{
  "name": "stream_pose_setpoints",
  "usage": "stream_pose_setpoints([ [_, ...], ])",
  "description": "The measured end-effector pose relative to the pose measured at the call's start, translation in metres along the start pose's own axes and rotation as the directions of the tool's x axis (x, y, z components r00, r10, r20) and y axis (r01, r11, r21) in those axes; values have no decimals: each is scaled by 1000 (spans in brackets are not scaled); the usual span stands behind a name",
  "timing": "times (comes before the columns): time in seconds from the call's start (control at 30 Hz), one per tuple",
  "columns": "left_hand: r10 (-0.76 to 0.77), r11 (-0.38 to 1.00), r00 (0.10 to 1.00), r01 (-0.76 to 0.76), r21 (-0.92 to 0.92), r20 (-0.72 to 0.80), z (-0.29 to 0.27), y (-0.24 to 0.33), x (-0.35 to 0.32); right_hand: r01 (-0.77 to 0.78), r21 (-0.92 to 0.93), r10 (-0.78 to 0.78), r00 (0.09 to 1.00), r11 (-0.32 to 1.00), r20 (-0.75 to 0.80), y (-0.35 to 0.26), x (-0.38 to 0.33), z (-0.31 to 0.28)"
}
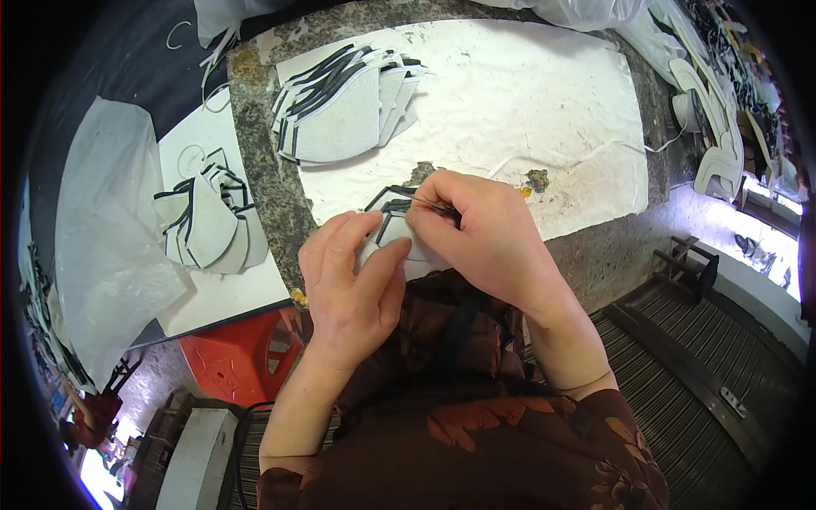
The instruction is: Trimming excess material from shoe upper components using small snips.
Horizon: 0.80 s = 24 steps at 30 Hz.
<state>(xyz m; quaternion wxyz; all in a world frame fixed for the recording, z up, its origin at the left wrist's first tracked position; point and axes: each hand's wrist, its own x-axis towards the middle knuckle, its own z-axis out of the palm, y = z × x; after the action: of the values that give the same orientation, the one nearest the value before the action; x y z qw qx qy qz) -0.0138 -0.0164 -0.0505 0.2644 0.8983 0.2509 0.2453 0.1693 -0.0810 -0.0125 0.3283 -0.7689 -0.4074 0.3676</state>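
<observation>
Nearest, at 6 o'clock: brown patterned garment (476, 425), both forearms rising from it.

Left hand (353, 285) flat, fingers together, pressing down on the near edge of a pale cut piece (393, 234) with black edging; piece lies on the near rim of the white sheet (544, 102), at frame centre. Right hand (484, 234) just at 2 o'clock of the left, thumb and forefinger pinched shut on a thin dark tool (433, 204), tip resting on the black edging. Tool kind not discernible.

Risks, judged:
- Tool tip close to left fingertips (374, 223); a slip toward 8 o'clock could nick them.
- Piece overhangs the sheet's torn near edge; easing of left-hand pressure could let it skid or rotate, spoiling the edging line.
- Hole in sheet (422, 172), just at 12 o'clock of the piece, could snag it.

Farther, 11 o'clock: fanned stack of similar pieces (340, 106). At 9 o'clock, well apart: second smaller pile (208, 221) on a white board (221, 293), plastic bag (102, 229) beside it.
</observation>
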Motion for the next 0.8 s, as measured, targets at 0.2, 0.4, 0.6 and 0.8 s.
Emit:
stream_pose_setpoints([
  [0.2, 13, 1000, 1000, -14, 18, 11, 0, -2, 1, 104, -118, -111, 992, 988, -53, 3, 0, 4],
  [0.4, 10, 1000, 999, -11, 27, 35, 0, -2, 1, 85, -74, -86, 996, 994, -21, 4, 0, 2],
  [0.6, 9, 999, 998, -11, 37, 59, 0, -1, 0, 101, -116, -105, 994, 988, -28, 4, 0, 4],
  [0.8, 11, 996, 995, -19, 82, 101, -3, 1, 2, 109, -142, -113, 993, 984, -21, 2, 2, 2],
])
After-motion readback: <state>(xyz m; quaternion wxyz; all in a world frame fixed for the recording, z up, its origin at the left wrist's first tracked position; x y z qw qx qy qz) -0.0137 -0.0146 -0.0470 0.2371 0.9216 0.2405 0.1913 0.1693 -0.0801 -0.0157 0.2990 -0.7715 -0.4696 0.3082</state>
